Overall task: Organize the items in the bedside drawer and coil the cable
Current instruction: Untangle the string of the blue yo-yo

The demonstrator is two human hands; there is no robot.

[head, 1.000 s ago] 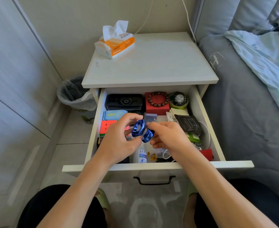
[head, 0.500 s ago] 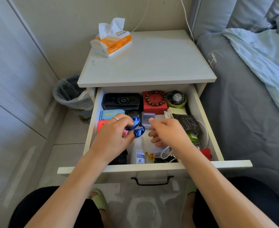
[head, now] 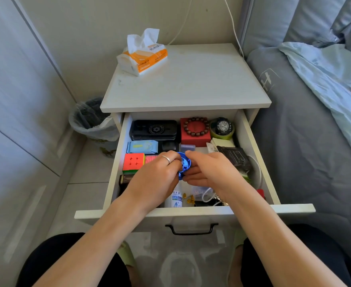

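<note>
Left hand (head: pixel 156 179) curls round the blue metal ring (head: pixel 184 164); right hand (head: pixel 209 172) fingers pinch its other side. Cube (head: pixel 133 161) lies left of them, white bottle (head: pixel 176 198) beneath.

Over the open drawer (head: pixel 251 141) of the bedside cabinet, the left hand (head: pixel 156 179) grips a shiny blue metal ring piece (head: pixel 184 165), and the right hand (head: pixel 209 172) touches it from the other side with curled fingers (head: pixel 193 175). Inside lie a black case (head: pixel 154 129), a red box (head: pixel 195 137) topped by a bead bracelet (head: pixel 196 126), a watch (head: pixel 222 127), a puzzle cube (head: pixel 133 161) and a white cable (head: pixel 258 172). A tissue pack (head: pixel 143 56) sits on the surface (head: pixel 191 88) above.
</note>
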